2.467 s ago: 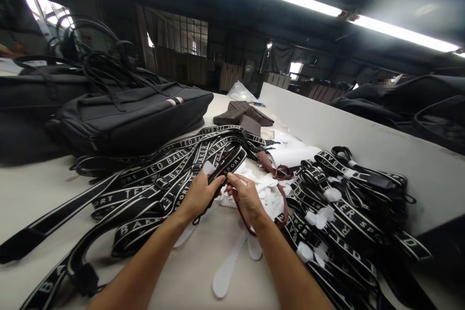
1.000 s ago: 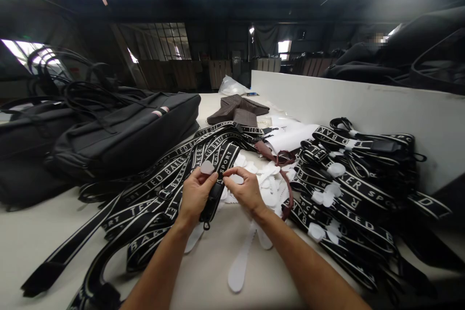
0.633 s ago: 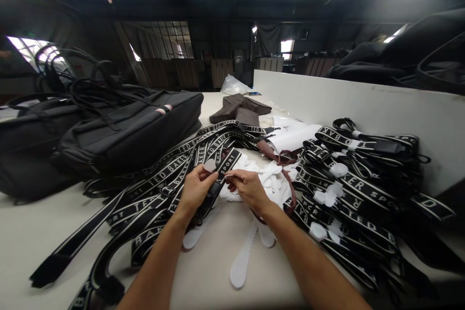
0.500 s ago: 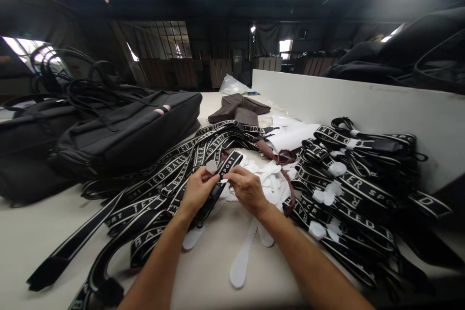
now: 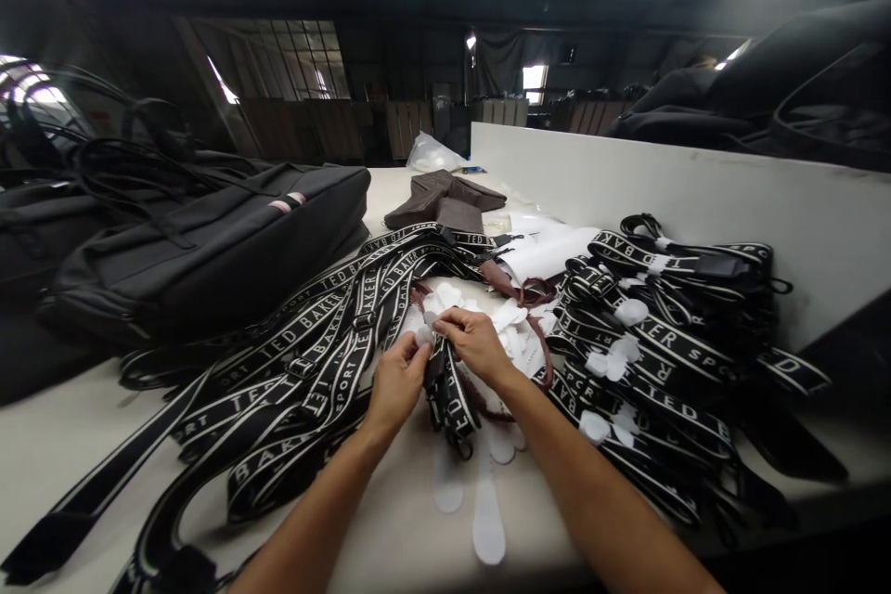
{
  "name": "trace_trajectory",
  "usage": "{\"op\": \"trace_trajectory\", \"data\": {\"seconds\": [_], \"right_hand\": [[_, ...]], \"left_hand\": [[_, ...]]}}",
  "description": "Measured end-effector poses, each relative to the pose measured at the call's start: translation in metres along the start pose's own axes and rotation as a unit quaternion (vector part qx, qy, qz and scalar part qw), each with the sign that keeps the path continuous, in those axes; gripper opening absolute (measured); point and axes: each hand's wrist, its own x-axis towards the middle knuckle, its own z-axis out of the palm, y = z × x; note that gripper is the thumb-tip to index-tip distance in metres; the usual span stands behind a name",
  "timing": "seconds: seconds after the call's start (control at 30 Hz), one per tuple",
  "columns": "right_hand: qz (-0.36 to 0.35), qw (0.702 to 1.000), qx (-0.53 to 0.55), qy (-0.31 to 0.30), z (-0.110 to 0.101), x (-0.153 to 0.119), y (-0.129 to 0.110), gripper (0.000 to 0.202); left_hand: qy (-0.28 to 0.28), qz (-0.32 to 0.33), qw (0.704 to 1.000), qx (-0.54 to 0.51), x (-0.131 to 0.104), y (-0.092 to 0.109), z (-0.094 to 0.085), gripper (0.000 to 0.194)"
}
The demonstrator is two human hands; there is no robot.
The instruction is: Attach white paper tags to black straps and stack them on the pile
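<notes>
My left hand (image 5: 402, 382) pinches a rounded end of a white strip (image 5: 423, 334) between thumb and fingers. Close beside it, my right hand (image 5: 474, 345) has its fingertips pinched at the same strip, partly hiding it. Below the fingers hangs a folded black strap (image 5: 452, 399) with white lettering, the strip at its upper part. Whether the strip fully encircles the strap I cannot tell. Loose white strips (image 5: 511, 329) with rounded ends are heaped behind my right hand, and another strip (image 5: 488, 520) lies in front on the table.
Long black lettered straps (image 5: 299, 390) sprawl to the left. Folded strap bundles with white bands (image 5: 654, 343) are piled at right. A black bag (image 5: 223, 241) stands at left, brown folded pieces (image 5: 445, 200) lie behind, and a white partition (image 5: 668, 181) runs along the right.
The folded strap has swung from slanting beside my left hand to hanging below both hands. My hands have come closer together at the white strip. The view has shifted slightly right.
</notes>
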Motion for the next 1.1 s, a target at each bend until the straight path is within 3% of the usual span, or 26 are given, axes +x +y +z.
{"op": "trace_trajectory", "data": {"seconds": [0.13,0.27,0.4,0.6,0.77,0.87,0.97,1.1], "right_hand": [[-0.057,0.998,-0.005,-0.026,0.01,-0.006,-0.006,0.015],[-0.095,0.995,0.003,-0.028,0.023,-0.015,-0.018,0.014],[-0.028,0.997,0.071,0.019,0.029,-0.018,-0.021,0.02],[0.055,0.983,0.157,0.082,0.029,-0.01,-0.004,0.034],[0.051,0.993,0.077,0.079,0.028,-0.011,0.001,0.029],[-0.025,0.993,-0.084,0.084,0.027,-0.016,-0.006,0.014],[-0.091,0.966,-0.229,0.078,0.023,-0.017,-0.013,0.009],[-0.093,0.969,-0.223,0.058,0.019,-0.014,-0.015,0.01]], "left_hand": [[0.019,-0.007,0.998,-0.052,0.005,0.003,-0.008,0.036],[0.07,0.036,0.997,-0.023,0.004,0.011,-0.015,0.023],[0.106,0.08,0.991,0.019,0.002,0.016,-0.015,0.017],[0.091,0.087,0.99,0.062,-0.001,0.017,-0.012,0.02],[0.104,0.115,0.981,0.121,-0.001,0.017,-0.012,0.02],[0.103,0.104,0.983,0.114,0.0,0.015,-0.012,0.02],[0.104,0.093,0.986,0.094,0.001,0.013,-0.012,0.02],[0.118,0.079,0.987,0.073,0.001,0.01,-0.012,0.022]]}}
